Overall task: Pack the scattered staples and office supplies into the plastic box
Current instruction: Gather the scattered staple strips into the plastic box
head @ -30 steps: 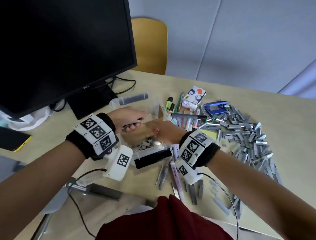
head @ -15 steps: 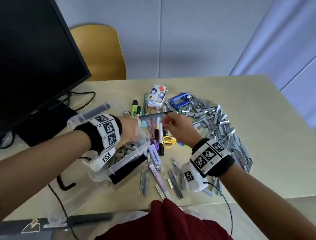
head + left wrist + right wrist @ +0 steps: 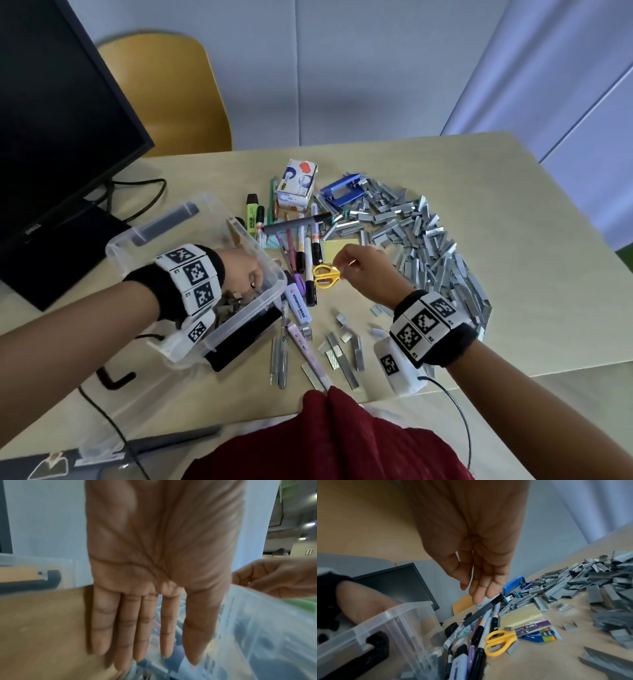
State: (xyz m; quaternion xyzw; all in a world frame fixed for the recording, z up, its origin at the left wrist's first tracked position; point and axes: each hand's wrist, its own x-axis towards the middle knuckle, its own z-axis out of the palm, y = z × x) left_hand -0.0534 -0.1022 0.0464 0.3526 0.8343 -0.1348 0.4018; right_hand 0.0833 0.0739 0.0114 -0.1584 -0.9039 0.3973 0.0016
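2 bare hands work over a beige table (image 3: 513,212) strewn with staples and pens, beside a clear plastic box (image 3: 219,329).

The left hand (image 3: 239,270) reaches into the box, its fingers (image 3: 126,628) straight and pressed side by side, holding nothing. The right hand (image 3: 366,270) hangs above the yellow-handled scissors (image 3: 327,275), fingers loosely extended and close together in the right wrist view; in the head view the fingertips look pinched, so whether they hold anything cannot be told. The box is transparent and rectangular, with 2 dark clip handles, and already holds a layer of grey staple strips. A broad arc of dull metallic staples (image 3: 421,246) lies right of the box, about 10 loose strips nearer the person. Between them lie roughly 10 slim pens and markers (image 3: 305,246), 1 smooth blue hole punch (image 3: 342,190), 1 small cardboard carton (image 3: 297,189) and 1 yellow sticky-note pad (image 3: 337,247).
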